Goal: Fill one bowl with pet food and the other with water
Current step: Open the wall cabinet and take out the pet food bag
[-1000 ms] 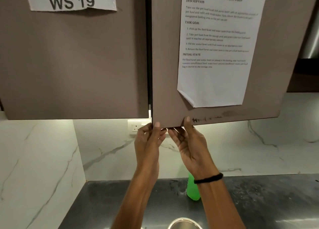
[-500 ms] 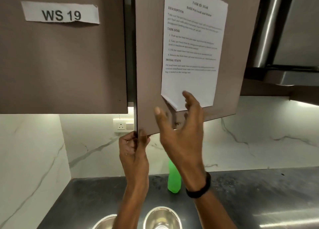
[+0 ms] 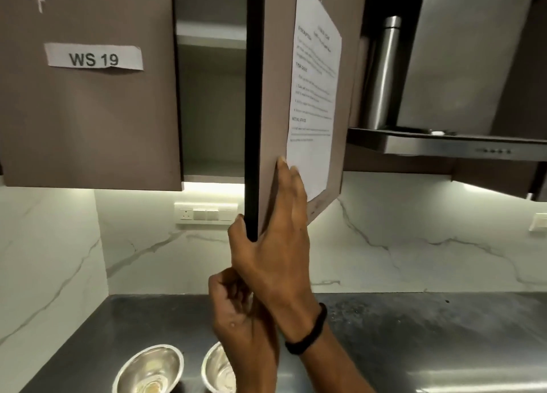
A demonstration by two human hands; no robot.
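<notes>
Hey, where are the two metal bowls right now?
In the head view, both bowls sit side by side on the dark counter at bottom left, below the open cabinet; the left hand partly covers the right one.

A white paper strip [image 3: 94,57] stuck on the shut left cabinet door [image 3: 88,120] reads "WS 19" in bold black letters. A printed sheet [image 3: 315,96] is fixed to the open right door [image 3: 275,96], seen at a steep angle; its bold headings read "DESCRIPTION", "TASK GOAL" and "INITIAL STATE". The title lines at the top and the small body text beneath each heading are too blurred and slanted to read.
</notes>
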